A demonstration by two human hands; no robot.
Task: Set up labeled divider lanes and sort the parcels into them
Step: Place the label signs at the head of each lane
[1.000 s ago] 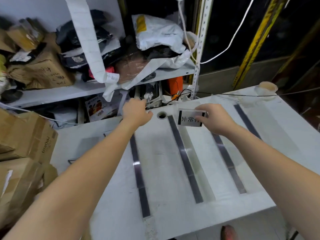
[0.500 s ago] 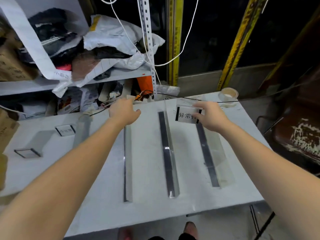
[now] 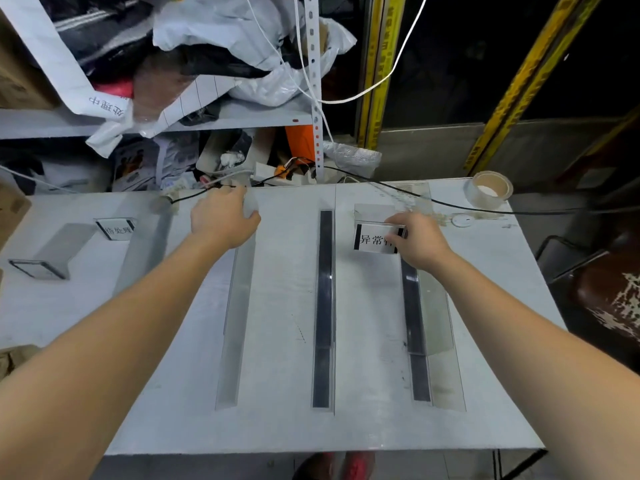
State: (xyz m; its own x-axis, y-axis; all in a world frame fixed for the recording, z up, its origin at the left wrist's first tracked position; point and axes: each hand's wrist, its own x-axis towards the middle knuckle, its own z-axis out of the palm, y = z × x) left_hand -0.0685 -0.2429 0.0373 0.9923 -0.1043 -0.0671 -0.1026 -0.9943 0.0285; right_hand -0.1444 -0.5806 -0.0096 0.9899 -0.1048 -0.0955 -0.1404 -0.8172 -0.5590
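The fingertips (image 3: 393,221) of the right hand (image 3: 420,242) are closed in a pinch on the right edge of a clear label holder (image 3: 375,237), with the thumb at its near side; black Chinese characters are printed on the card inside it, and the last one is covered by the hand. The holder is held upright just over the far end of the right divider (image 3: 414,306), a long clear strip with a black band; whether they touch cannot be told. The fingers of the left hand (image 3: 223,221) are curled round the far end of a clear divider (image 3: 237,317), which lies lengthwise on the white table (image 3: 277,427). Between these two strips the middle divider (image 3: 323,306) is laid, also with a black band, and the three are set roughly parallel and apart from each other. Further left a fourth clear strip (image 3: 145,251) is seen, and just beside it a second label holder (image 3: 116,229) stands with its own printed card. At the far right corner of the table a tape roll (image 3: 488,188) is placed, and a black cable (image 3: 450,204) is stretched across the far edge. The parcels (image 3: 249,46), mostly in white and dark bags, are piled on the shelf (image 3: 242,117) behind the table, none of them between the strips.
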